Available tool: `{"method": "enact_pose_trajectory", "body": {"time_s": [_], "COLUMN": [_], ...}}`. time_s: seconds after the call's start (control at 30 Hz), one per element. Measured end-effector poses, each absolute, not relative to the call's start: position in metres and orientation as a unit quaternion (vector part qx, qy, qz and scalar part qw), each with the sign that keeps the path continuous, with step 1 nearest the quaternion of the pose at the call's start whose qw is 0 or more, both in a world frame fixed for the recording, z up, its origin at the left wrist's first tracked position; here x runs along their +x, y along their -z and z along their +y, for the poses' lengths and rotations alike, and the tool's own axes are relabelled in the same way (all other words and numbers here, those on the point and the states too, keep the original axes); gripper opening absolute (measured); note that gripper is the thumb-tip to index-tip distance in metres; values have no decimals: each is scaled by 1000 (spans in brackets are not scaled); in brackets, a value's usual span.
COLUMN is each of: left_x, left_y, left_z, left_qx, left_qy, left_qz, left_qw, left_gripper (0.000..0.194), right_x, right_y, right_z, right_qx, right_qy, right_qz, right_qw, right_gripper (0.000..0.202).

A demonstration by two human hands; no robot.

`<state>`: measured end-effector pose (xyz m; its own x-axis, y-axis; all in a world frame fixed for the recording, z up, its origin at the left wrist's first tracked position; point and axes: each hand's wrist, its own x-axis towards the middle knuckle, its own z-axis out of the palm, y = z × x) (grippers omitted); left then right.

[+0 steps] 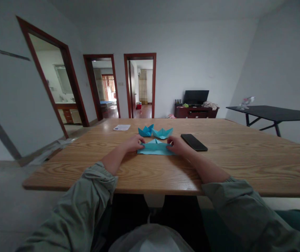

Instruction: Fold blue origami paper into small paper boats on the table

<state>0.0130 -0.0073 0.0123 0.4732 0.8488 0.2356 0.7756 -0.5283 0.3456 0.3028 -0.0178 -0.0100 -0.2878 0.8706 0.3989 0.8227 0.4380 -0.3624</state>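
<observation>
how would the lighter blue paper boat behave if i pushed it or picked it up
The lighter blue boat looks like folded paper, so probably light and apt to slide. Creased like this, it should be fairly stiff, though a hard pinch might crumple it. The darker boat sits right beside it, so pushing that way could shift both.

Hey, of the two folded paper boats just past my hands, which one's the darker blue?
The left paper boat, farther from the phone. Its blue is deeper; the right paper boat is a paler, lighter blue.
</observation>
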Motion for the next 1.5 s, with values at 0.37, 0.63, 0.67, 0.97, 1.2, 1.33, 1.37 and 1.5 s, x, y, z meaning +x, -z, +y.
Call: {"method": "enact_pose_trajectory", "body": {"time_s": [0.37,0.63,0.67,0.97,1.2,1.33,1.37,1.5], "left_x": [12,14,14,14,15,14,14,12], "left_y": [-13,-12,-13,-12,-9,-8,-8,-9], "left_z": [-8,-5,-6,-7,-6,-4,-4,-5], "left_qx": [849,835,832,835,828,831,831,834], "left_qy": [-199,-232,-234,-201,-212,-185,-181,-168], "left_qz": [476,450,449,447,451,458,462,467], "left_qw": [117,217,224,251,259,254,251,244], "left_gripper": [30,36,38,34,34,38,39,43], "right_x": [304,305,306,305,305,303,303,304], "right_y": [9,8,8,5,7,7,7,6], "right_z": [-20,-21,-21,-23,-18,-18,-19,-21], "right_qx": [-538,-561,-559,-554,-568,-581,-583,-578], "right_qy": [-85,-103,-104,-88,-118,-127,-130,-146], "right_qz": [-793,-787,-788,-799,-778,-769,-767,-769], "right_qw": [275,237,236,218,241,234,233,231], "right_gripper": [36,41,41,33,37,35,34,34]}}
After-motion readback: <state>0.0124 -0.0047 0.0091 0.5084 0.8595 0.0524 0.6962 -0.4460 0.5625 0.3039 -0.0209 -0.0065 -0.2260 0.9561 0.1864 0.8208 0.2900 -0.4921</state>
